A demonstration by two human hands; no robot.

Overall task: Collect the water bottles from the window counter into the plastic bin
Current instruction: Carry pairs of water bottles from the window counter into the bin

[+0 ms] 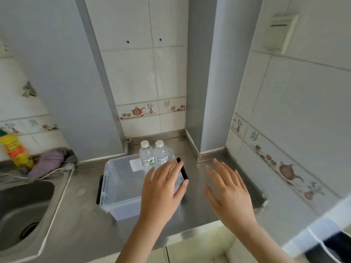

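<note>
Basically both hands are empty, fingers spread: left hand (163,185) over the bin (121,186), right hand (230,188) beside it; take the 2 bottles (153,154) at the bin's far edge by their bodies, upright.

On the grey steel table (89,204), a clear bin (121,188) with black handles holds two clear, white-capped bottles (153,154), a yellow orange-labelled bottle (16,150) and lilac cloth (48,161) lie left of it, brown teapot-patterned tiles (140,111) behind.
</note>
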